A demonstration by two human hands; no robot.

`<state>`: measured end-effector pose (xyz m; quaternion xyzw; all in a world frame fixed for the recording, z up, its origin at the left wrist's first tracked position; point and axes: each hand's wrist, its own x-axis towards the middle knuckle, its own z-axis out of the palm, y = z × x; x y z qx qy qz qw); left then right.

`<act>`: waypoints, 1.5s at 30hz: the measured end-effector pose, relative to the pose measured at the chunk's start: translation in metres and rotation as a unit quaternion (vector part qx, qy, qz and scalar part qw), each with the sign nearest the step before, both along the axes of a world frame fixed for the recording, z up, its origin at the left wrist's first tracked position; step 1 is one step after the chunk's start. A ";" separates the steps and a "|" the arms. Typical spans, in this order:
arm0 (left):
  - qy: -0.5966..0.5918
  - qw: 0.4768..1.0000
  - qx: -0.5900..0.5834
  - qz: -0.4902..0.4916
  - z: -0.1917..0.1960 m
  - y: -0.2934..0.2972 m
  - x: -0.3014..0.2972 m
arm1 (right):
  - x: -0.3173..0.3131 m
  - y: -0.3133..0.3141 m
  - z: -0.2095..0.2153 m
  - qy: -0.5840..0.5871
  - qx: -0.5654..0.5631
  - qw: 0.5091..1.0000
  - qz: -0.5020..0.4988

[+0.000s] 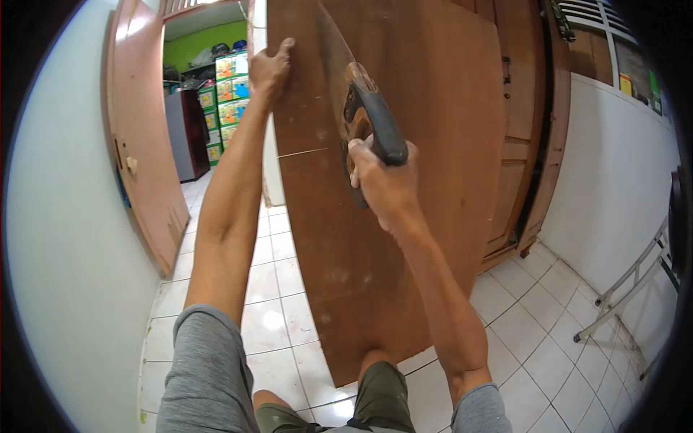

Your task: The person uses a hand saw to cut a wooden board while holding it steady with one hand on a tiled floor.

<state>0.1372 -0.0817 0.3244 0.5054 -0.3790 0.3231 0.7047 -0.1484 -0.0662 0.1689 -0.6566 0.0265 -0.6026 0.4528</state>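
A large brown plywood sheet [433,159] stands tilted before me, its lower end by my knee. At its left edge, my left hand [271,71] grips the board; the thumb shows and the other fingers are mostly hidden. My right hand [384,173] is closed around the black and brown handle of a handsaw [379,119]. The saw's blade [334,50] points up and away over the board's face; I cannot tell whether it touches the wood. Below the blade, a thin pale line [303,152] runs in from the board's left edge.
A pinkish door [144,137] stands open at left, with a colourful drawer cabinet [232,90] beyond it. Behind the board is a wooden wardrobe [521,130]. A folding metal frame [624,285] leans at right. White tiles [271,281] cover the floor.
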 end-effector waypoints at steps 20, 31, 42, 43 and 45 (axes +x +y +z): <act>0.097 0.990 0.051 -0.091 0.020 -0.021 0.009 | 0.001 -0.003 0.001 -0.007 0.050 0.997 0.066; 0.034 0.977 0.055 0.203 -0.004 -0.015 -0.033 | 0.006 -0.016 -0.002 -0.018 0.017 0.998 0.063; 0.011 0.978 -0.010 0.208 -0.009 -0.019 -0.027 | 0.009 -0.005 -0.014 -0.026 -0.002 1.000 0.004; 0.002 0.980 -0.014 0.197 -0.008 -0.018 -0.027 | 0.008 -0.003 -0.014 -0.025 0.015 1.000 0.012; 0.015 0.981 -0.006 0.194 -0.008 -0.014 -0.029 | 0.008 0.001 -0.014 -0.021 0.016 1.000 0.009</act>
